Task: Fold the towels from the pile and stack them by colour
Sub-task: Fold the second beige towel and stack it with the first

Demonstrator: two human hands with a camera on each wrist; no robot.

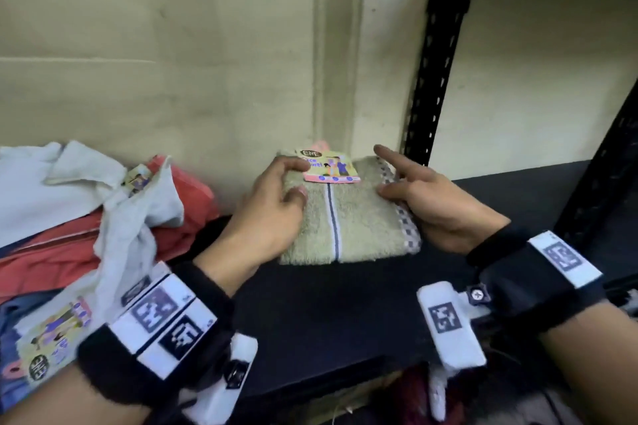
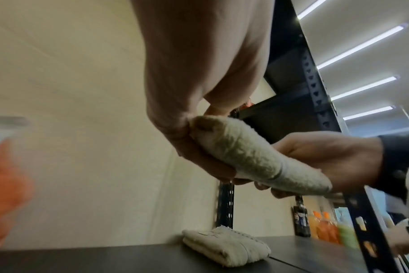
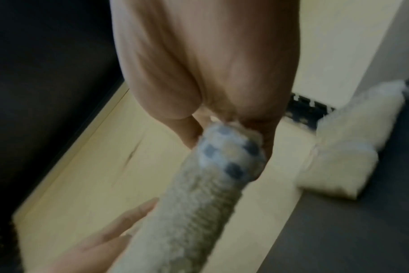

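Two hands hold a folded beige towel (image 1: 348,217) between them above the dark shelf (image 1: 345,314): the left hand (image 1: 272,214) pinches its left edge, the right hand (image 1: 435,203) grips its checkered right edge, forefinger raised. The pile (image 1: 86,203) lies left.

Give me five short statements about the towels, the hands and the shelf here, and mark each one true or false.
1. Both hands, the left hand and the right hand, hold the folded green towel. True.
2. The green towel being held lies flat on the black shelf. False: the left wrist view shows it held in the air above the shelf.
3. Another folded towel already lies on the shelf below. True.
4. The pile of unfolded towels is on the person's right. False: it is on their left.
5. The held towel carries a paper label. True.
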